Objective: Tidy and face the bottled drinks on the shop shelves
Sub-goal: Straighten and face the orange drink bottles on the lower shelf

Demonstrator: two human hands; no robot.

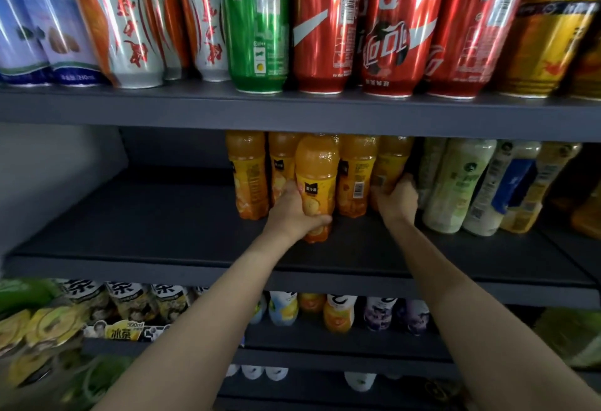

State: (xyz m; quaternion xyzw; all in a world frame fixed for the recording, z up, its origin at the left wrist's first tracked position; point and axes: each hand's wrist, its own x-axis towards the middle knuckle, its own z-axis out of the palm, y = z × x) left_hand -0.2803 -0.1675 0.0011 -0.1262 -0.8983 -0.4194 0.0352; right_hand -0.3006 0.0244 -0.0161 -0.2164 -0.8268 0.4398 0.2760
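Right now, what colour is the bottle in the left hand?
Orange, with a yellow label; the bottle shows best in the head view.

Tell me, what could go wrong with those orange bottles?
The left hand grips one orange bottle pulled ahead of the others; a slip could tip it off the shelf. The right hand grips the rightmost orange bottle, pressed close to the pale green bottles, so a shove might topple those.
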